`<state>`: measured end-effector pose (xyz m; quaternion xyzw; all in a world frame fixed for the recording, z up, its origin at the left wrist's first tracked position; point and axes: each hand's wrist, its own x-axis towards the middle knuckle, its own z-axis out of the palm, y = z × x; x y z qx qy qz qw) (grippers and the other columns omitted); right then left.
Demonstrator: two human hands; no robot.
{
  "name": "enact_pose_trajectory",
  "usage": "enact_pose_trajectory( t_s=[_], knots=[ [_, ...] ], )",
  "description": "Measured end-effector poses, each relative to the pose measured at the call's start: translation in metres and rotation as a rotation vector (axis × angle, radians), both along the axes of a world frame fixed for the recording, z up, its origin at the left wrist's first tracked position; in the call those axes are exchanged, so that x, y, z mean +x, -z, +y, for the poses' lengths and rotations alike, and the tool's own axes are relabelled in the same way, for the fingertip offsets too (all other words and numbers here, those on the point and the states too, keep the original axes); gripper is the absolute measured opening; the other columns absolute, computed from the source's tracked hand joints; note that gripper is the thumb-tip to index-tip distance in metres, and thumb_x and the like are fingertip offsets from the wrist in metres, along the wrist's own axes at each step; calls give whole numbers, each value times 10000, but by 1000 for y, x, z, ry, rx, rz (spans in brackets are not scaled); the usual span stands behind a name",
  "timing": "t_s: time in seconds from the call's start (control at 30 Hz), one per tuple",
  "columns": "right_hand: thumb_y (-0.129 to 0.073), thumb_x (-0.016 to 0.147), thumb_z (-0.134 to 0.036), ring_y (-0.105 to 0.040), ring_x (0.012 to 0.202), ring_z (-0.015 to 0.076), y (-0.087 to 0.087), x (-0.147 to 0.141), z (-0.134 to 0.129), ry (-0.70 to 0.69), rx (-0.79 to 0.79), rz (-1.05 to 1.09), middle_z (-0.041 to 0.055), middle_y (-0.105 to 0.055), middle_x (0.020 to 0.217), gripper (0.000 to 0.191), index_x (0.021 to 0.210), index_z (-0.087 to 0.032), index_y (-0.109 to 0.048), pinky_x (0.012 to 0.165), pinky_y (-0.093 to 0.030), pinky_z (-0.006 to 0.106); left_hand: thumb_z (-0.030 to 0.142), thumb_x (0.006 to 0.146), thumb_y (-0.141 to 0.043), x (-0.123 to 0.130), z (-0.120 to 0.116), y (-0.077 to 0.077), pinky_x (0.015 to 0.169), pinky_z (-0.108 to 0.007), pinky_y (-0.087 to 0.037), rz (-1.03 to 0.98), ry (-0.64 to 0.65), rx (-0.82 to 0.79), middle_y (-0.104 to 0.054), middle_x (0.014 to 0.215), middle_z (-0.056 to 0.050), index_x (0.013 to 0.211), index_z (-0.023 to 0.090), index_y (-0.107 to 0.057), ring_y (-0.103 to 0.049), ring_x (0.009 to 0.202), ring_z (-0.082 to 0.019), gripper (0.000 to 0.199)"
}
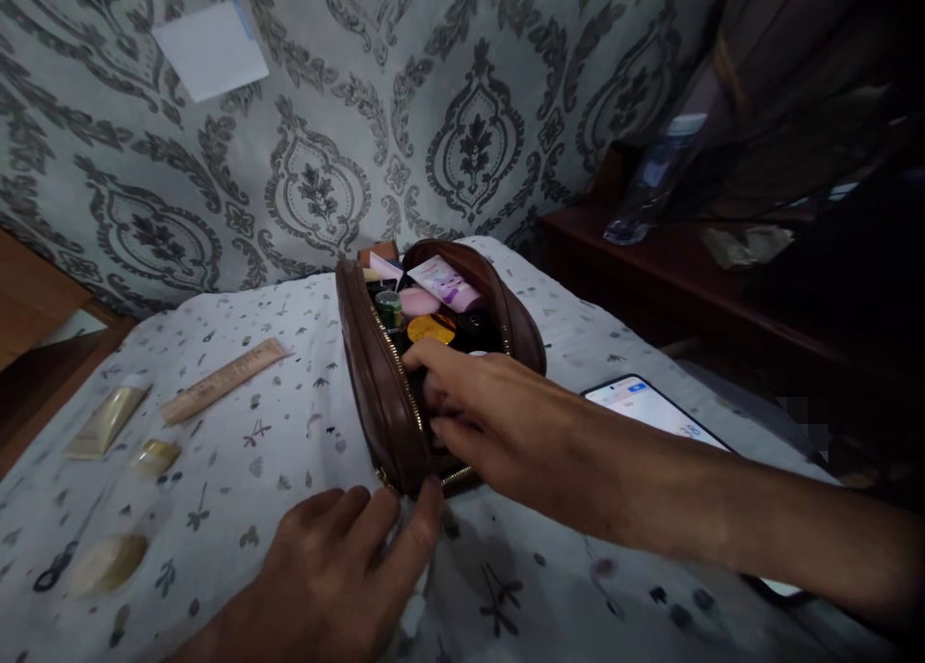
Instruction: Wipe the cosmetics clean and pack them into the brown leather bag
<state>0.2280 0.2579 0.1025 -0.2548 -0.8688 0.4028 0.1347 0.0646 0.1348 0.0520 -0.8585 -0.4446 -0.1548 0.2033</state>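
Observation:
A brown makeup bag (376,384) lies unzipped on the bed, its gold zipper teeth parted. My left hand (339,557) grips the bag's near end, thumb and fingers at the edge by the zipper. Inside the opening is my right hand (477,393), its fingers curled; whatever they hold is hidden. Around it in the bag I see a pink-and-white tube (444,282), a green-capped bottle (388,306), a round yellow-orange item (432,331) and a pink item (419,303) beneath the tube.
To the left lie a beige tube (224,382), a gold tube (110,420), a small gold-topped jar (155,457) and a blurred round container (108,564). A lit phone (650,412) rests under my right forearm. A clear bottle (654,176) stands on the dark red table (694,278).

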Motion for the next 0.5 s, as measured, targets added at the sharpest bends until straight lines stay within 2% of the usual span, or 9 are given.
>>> enact_pose_trajectory(
  t_s=[0.13, 0.3, 0.5],
  knots=[
    [-474, 825, -79, -522, 658, 126, -4, 0, 1, -5, -6, 0, -6, -597, 759, 235, 1022, -190, -540, 588, -368, 238, 138, 995, -210, 0, 0, 1, 381, -271, -444, -16, -1, 19, -617, 628, -12, 1103, 89, -576, -584, 452, -147, 385],
    [-477, 850, -110, -586, 738, 143, -12, 13, -1, 195, 53, 176, 15, -642, 831, 314, 1137, -205, -563, 637, -421, 248, 133, 992, -243, -3, -2, -4, 388, -253, -447, 28, 42, -15, -620, 632, -10, 1090, 78, -589, -591, 462, -133, 364],
    [-513, 857, -134, -590, 722, 148, -19, 35, -3, 264, 120, 243, 17, -647, 782, 196, 981, -205, -646, 626, -436, 250, 96, 975, -253, -5, -5, -2, 374, -233, -430, 45, 40, 9, -615, 608, -8, 1065, 78, -598, -570, 435, -120, 358]
  ],
)
